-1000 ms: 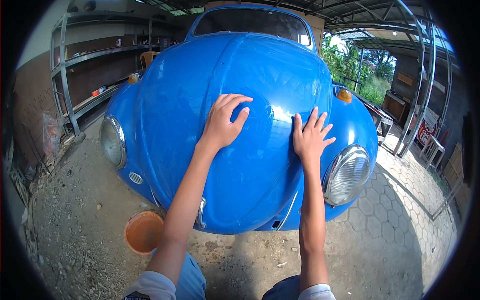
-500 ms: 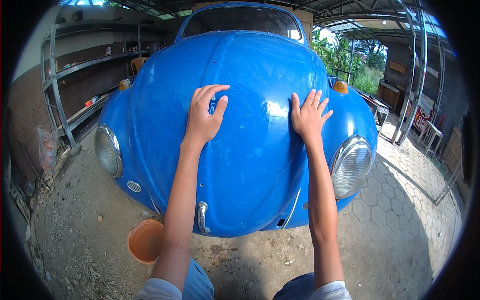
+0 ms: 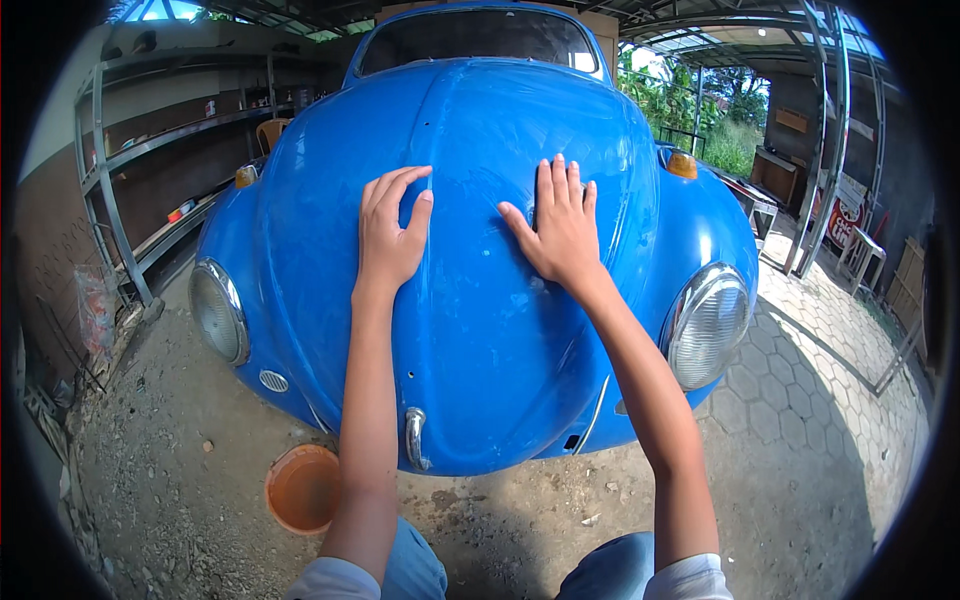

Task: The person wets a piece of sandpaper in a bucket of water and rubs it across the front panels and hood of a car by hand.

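Note:
A blue car with a rounded hood (image 3: 490, 340) fills the middle of the view. My right hand (image 3: 568, 235) lies flat on the hood, right of its centre ridge, fingers stretched and thumb spread to the left. Left of that ridge is my left hand (image 3: 390, 235), open and empty, with its fingers slightly bent and the thumb apart; whether its fingertips touch the paint I cannot tell. Faint smears and pale streaks mark the paint around both hands. Low on the hood sits a chrome handle (image 3: 415, 438).
Round headlights (image 3: 217, 312) flank the hood. An orange bucket (image 3: 273, 498) stands on the dirt floor near my left forearm. Metal shelving (image 3: 118, 215) lines the left wall. Hexagonal paving (image 3: 790, 395) lies at right, with a small stool (image 3: 862, 255) farther off.
My right hand has slid left across the hood, from its right side toward the centre ridge. The left hand has shifted slightly left, and the view has moved a little.

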Demonstrator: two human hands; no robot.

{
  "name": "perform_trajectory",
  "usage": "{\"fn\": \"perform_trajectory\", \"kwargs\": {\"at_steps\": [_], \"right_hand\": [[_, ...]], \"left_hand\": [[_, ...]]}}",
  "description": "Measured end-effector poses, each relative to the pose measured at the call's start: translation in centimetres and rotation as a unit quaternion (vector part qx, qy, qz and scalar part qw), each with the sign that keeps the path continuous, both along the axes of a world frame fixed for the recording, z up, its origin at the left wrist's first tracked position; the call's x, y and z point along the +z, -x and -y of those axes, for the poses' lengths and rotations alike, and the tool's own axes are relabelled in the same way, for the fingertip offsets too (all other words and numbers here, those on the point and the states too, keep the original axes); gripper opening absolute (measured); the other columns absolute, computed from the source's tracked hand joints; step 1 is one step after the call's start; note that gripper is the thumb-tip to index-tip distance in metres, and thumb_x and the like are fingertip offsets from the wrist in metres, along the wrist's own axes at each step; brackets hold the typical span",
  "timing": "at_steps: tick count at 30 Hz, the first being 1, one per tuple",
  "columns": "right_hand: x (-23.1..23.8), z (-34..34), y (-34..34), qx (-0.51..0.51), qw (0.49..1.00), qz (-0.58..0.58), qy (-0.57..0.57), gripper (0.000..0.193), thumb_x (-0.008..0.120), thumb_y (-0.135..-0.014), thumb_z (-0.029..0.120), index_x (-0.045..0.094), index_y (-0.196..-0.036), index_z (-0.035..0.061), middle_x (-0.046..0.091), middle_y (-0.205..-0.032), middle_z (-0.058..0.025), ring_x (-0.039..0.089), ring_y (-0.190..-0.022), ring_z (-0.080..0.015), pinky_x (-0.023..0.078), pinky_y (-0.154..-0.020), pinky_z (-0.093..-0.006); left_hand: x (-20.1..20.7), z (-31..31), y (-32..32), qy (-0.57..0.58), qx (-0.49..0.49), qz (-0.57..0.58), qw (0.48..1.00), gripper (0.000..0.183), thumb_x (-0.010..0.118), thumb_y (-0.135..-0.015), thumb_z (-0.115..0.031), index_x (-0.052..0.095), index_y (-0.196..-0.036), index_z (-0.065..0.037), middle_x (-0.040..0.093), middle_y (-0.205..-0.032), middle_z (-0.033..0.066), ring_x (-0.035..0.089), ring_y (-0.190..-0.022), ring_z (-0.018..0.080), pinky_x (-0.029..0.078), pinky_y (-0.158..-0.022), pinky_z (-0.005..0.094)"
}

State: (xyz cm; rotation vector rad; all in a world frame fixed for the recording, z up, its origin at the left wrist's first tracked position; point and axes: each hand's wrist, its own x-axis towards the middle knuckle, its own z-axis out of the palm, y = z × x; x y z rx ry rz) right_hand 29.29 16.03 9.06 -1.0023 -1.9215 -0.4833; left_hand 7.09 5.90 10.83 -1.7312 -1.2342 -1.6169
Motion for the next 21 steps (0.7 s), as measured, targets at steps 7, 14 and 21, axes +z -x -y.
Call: {"fn": "perform_trajectory", "kwargs": {"at_steps": [7,14,21], "right_hand": [[4.0,-3.4,-2.6,-0.021,0.998,-0.047,0.034,0.097,0.037,-0.106,0.072,0.031,-0.164,-0.0058,0.029,-0.171,-0.0286,0.021,-0.162,-0.0443,0.013,-0.131,-0.057],[-0.6,1.7,4.2,0.054,0.996,0.053,-0.055,0.102,0.04,-0.105,0.071,0.032,-0.159,-0.0149,0.029,-0.167,-0.0371,0.017,-0.161,-0.0506,0.012,-0.13,-0.0615],[8.3,-4.6,2.3,-0.073,0.993,-0.043,0.081,0.105,0.034,-0.105,0.076,0.032,-0.16,-0.0142,0.029,-0.167,-0.0376,0.016,-0.162,-0.0481,0.011,-0.131,-0.0567]], "left_hand": [[-0.7,-0.9,0.1,0.024,-0.002,0.005,1.0,0.037,0.063,-0.102,-0.021,0.07,-0.135,-0.007,0.065,-0.143,0.0131,0.055,-0.136,0.0337,0.043,-0.118,0.0438],[-0.4,0.4,2.4,0.026,-0.008,0.048,0.998,0.035,0.063,-0.104,-0.02,0.07,-0.135,-0.008,0.066,-0.143,0.0103,0.054,-0.138,0.0297,0.039,-0.121,0.0415],[-0.2,-0.5,1.8,0.01,-0.033,0.088,0.995,0.032,0.062,-0.105,-0.021,0.071,-0.133,-0.009,0.067,-0.14,0.0095,0.056,-0.136,0.0291,0.04,-0.119,0.0417]]}}
